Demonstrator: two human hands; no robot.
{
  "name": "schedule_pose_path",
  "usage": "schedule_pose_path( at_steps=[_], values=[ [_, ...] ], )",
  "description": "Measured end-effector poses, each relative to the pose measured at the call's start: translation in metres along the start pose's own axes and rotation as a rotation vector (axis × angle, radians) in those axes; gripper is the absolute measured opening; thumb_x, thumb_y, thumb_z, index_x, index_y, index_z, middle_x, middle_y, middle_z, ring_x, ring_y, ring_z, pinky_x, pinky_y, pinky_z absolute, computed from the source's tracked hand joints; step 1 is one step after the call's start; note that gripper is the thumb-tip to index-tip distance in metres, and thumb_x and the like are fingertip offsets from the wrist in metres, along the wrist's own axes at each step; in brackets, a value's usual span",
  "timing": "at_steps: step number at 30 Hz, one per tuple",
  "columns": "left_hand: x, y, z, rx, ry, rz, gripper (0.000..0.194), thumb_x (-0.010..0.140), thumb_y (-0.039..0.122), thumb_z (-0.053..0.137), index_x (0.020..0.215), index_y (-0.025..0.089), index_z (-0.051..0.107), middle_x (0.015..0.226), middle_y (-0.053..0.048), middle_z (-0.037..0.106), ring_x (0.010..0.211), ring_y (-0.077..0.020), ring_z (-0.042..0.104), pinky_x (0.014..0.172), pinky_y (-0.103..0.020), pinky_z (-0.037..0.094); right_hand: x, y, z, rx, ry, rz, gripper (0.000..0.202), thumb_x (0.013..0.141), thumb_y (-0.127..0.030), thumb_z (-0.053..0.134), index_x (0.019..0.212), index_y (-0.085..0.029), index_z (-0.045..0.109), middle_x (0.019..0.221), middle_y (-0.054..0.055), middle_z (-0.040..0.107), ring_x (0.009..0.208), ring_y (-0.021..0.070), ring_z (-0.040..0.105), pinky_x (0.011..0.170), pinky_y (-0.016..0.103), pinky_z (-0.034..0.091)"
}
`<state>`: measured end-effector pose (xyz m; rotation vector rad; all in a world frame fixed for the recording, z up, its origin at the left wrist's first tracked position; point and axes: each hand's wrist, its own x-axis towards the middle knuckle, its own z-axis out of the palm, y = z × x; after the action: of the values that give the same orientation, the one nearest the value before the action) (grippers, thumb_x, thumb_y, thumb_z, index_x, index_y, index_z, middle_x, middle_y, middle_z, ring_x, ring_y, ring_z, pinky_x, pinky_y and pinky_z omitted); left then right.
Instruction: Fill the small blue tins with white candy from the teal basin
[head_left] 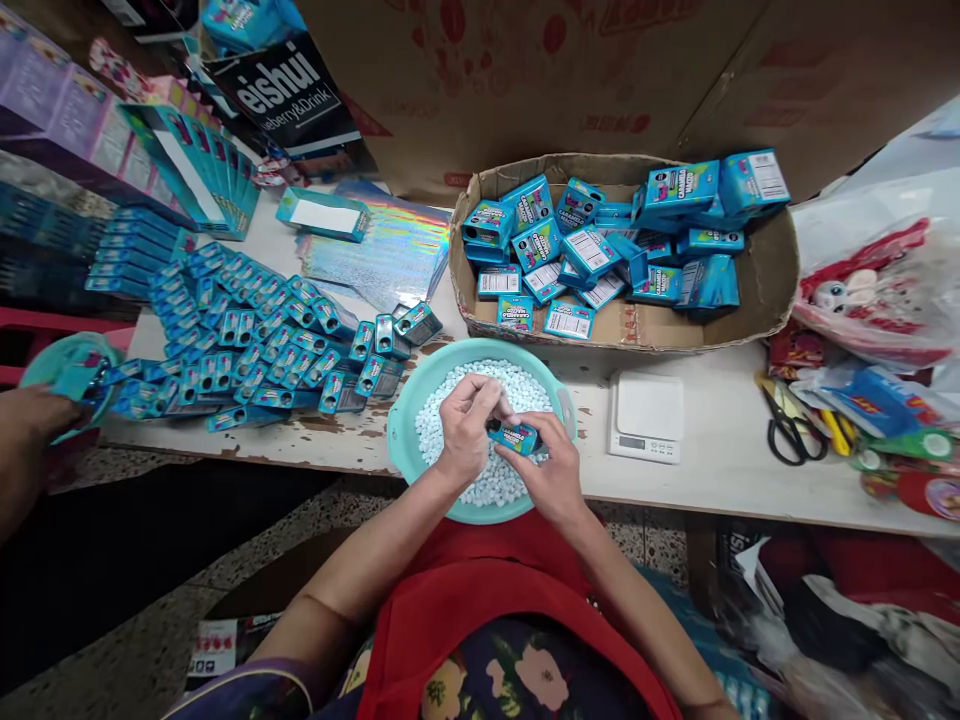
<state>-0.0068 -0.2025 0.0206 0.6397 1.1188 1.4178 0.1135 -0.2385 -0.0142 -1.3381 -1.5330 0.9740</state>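
- Centre of the frame: the right hand (553, 465) grips a small blue box (517, 440) above the green basin (400, 430) of white pieces (491, 490); this box looks unfinished.
- The left hand (466, 428) has its fingers pinched together beside the box's end; whether they hold a piece, I cannot tell.
- Left on the desk (360, 455): many boxes with round openings (285, 360), seemingly still to be handled.
- Upper right: a cardboard tray (637, 345) of loose boxes (536, 245), probably the done ones.
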Motion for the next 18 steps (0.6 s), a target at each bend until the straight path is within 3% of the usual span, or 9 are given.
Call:
schedule_pose_path(
  at_steps=[3, 5, 6, 8, 9, 12, 16, 18],
  values=[
    [0.017, -0.007, -0.02, 0.058, 0.067, 0.038, 0.026, 0.088, 0.041, 0.056, 0.076, 0.018, 0.054, 0.061, 0.002, 0.056, 0.055, -0.0123, 0.058, 0.059, -0.026, 0.05, -0.005, 0.006, -0.008, 0.062, -0.011, 0.039, 0.034, 0.075, -0.026, 0.078, 0.106, -0.027, 0.065, 0.103, 0.005, 0.065, 0.101, 0.0214, 0.062, 0.091, 0.039, 0.051],
    [0.038, -0.025, -0.039, 0.303, 0.089, 0.059, 0.029, 0.09, 0.045, 0.049, 0.081, 0.019, 0.056, 0.068, -0.001, 0.059, 0.064, -0.0149, 0.061, 0.066, -0.03, 0.052, -0.011, 0.01, -0.018, 0.107, -0.014, 0.054, 0.036, 0.073, -0.027, 0.08, 0.107, -0.028, 0.066, 0.105, 0.005, 0.065, 0.103, 0.0218, 0.062, 0.092, 0.04, 0.051],
    [0.05, -0.038, -0.047, 0.508, 0.057, 0.06, 0.029, 0.09, 0.044, 0.047, 0.084, 0.018, 0.058, 0.074, -0.003, 0.062, 0.072, -0.0168, 0.063, 0.071, -0.032, 0.053, -0.014, 0.012, -0.023, 0.119, -0.013, 0.062, 0.037, 0.073, -0.027, 0.08, 0.107, -0.028, 0.066, 0.106, 0.005, 0.065, 0.104, 0.0218, 0.062, 0.093, 0.039, 0.051],
    [0.068, -0.068, -0.058, 0.968, -0.129, 0.072, 0.027, 0.09, 0.04, 0.048, 0.087, 0.018, 0.063, 0.092, -0.007, 0.066, 0.091, -0.0213, 0.062, 0.087, -0.038, 0.049, -0.02, 0.015, -0.031, 0.114, 0.003, 0.085, 0.037, 0.073, -0.028, 0.08, 0.107, -0.028, 0.067, 0.106, 0.005, 0.065, 0.104, 0.0217, 0.062, 0.092, 0.039, 0.051],
    [0.074, -0.082, -0.059, 1.06, -0.181, 0.079, 0.024, 0.088, 0.038, 0.052, 0.09, 0.018, 0.065, 0.1, -0.009, 0.066, 0.101, -0.0234, 0.059, 0.095, -0.041, 0.045, -0.022, 0.017, -0.035, 0.1, 0.017, 0.101, 0.037, 0.072, -0.029, 0.08, 0.107, -0.028, 0.068, 0.105, 0.005, 0.065, 0.103, 0.0218, 0.062, 0.091, 0.039, 0.051],
    [0.071, -0.111, -0.051, 1.299, -0.31, 0.103, 0.031, 0.086, 0.043, 0.057, 0.102, 0.018, 0.065, 0.115, -0.011, 0.061, 0.113, -0.0276, 0.052, 0.102, -0.044, 0.038, -0.025, 0.021, -0.041, 0.061, 0.04, 0.137, 0.037, 0.072, -0.031, 0.08, 0.106, -0.026, 0.068, 0.103, 0.006, 0.064, 0.1, 0.0225, 0.062, 0.089, 0.04, 0.052],
    [0.047, -0.114, -0.048, 1.501, -0.522, 0.081, 0.032, 0.09, 0.047, 0.049, 0.096, 0.02, 0.065, 0.106, -0.011, 0.062, 0.101, -0.026, 0.056, 0.089, -0.039, 0.043, -0.024, 0.026, -0.044, 0.038, 0.078, 0.165, 0.036, 0.073, -0.033, 0.079, 0.106, -0.025, 0.067, 0.103, 0.006, 0.064, 0.099, 0.0228, 0.062, 0.087, 0.041, 0.053],
    [0.038, -0.108, -0.058, 1.393, -0.457, 0.036, 0.025, 0.087, 0.043, 0.054, 0.083, 0.02, 0.064, 0.095, -0.008, 0.062, 0.093, -0.0233, 0.058, 0.083, -0.034, 0.044, -0.023, 0.026, -0.044, 0.034, 0.097, 0.176, 0.036, 0.073, -0.033, 0.078, 0.107, -0.024, 0.067, 0.104, 0.006, 0.063, 0.099, 0.0228, 0.062, 0.086, 0.04, 0.053]
  ],
)
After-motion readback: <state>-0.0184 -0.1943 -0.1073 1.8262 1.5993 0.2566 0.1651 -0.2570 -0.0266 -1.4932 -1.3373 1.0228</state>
